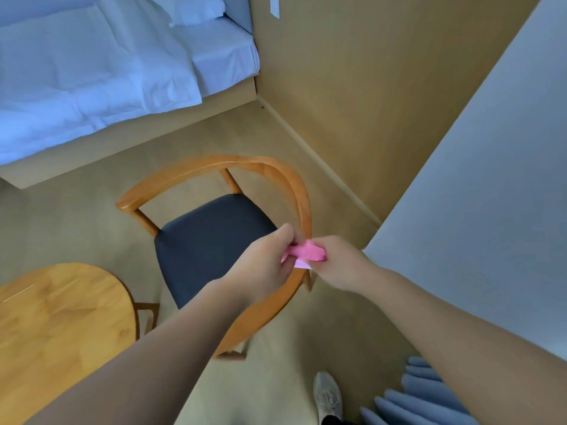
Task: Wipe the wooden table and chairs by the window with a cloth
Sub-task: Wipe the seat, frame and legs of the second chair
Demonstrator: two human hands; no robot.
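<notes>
Cloth [306, 252] — a small pink one, bunched — was held between both hands in the head view, just above the right-hand end of the chair's curved wooden rail. The left hand [266, 265] pinched its near-left end with curled fingers, and the right hand [339, 262] had its grip closed round the other end, so the cloth spanned the narrow gap between them. Neither hand was free, and neither touched the wood as far as could be told.

The chair [221, 210], with a dark seat pad and a bent backrest, stood between the round wooden table [61, 326] at lower left and the wall. A bed [92, 72] with white bedding lay beyond it, and a shoe [327, 394] showed on the floor below.

Judging from this, the step in hand was readying or refolding the cloth for the chair's frame. The next move would call for one hand to press the cloth onto the rail and draw it along the curve — the table seemingly to follow or already done; the view could not say which.
</notes>
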